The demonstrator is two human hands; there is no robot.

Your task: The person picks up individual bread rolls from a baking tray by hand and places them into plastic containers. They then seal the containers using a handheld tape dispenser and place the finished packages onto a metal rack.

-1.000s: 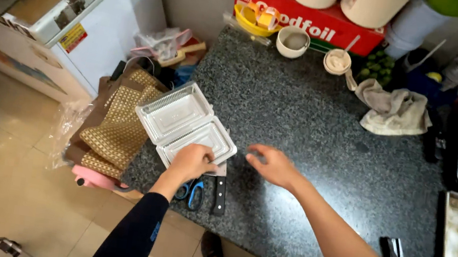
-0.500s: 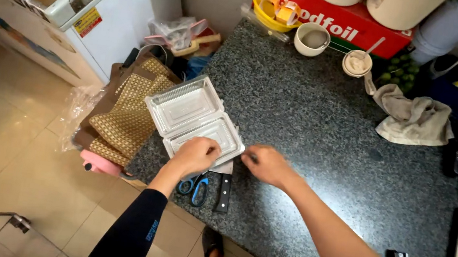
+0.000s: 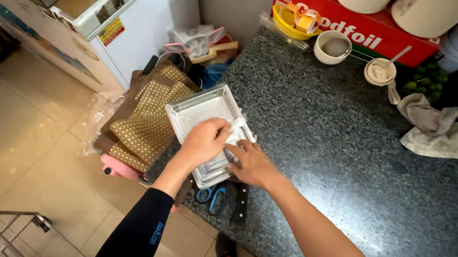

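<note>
I see a dark speckled granite counter (image 3: 324, 130). On it lie a clear plastic container (image 3: 207, 113), blue-handled scissors (image 3: 212, 195), a crumpled cloth (image 3: 443, 132) and two small bowls (image 3: 333, 46).

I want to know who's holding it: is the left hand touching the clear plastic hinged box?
Touching. The head view shows the left hand pressed flat on the clear plastic hinged box, fingers lying over its lid with no gap.

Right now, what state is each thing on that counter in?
Container: open, lid flat, both hands on it.
Left hand: pressing the container.
Right hand: at its edge.
Scissors: lying flat.
Cloth: crumpled.
Bowl: upright, uncovered.
</note>
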